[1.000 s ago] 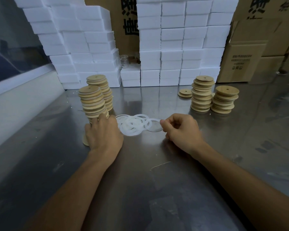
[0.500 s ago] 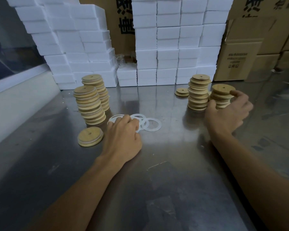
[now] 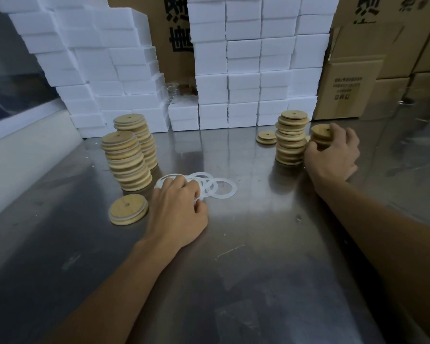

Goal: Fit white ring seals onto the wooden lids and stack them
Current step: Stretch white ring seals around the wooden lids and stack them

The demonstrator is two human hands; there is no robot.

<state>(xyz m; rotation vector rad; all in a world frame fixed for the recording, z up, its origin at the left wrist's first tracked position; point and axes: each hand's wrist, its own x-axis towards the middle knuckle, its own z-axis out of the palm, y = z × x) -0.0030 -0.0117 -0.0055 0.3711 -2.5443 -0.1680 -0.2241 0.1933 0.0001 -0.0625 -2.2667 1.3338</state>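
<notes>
My left hand (image 3: 178, 209) lies on a pile of white ring seals (image 3: 220, 188) at the table's middle, its curled fingers pinching one ring. Left of it a single wooden lid with a seal (image 3: 129, 209) lies flat. Two tall stacks of sealed lids (image 3: 126, 160) stand behind that lid. At the right, my right hand (image 3: 333, 155) grips the top wooden lid (image 3: 322, 132) of a short stack, most of which it hides. A taller stack of plain lids (image 3: 292, 137) stands just left of it, and a pair of lids (image 3: 266, 137) lies further left.
The steel table (image 3: 233, 269) carries walls of white foam boxes (image 3: 253, 70) along the back. Cardboard cartons (image 3: 353, 83) stand at the back right. A pale ledge (image 3: 23, 155) borders the left side.
My left hand has let go of the lid by the left stacks and moved right onto the rings. My right hand has moved from the rings to the short lid stack and closed on its top lid.
</notes>
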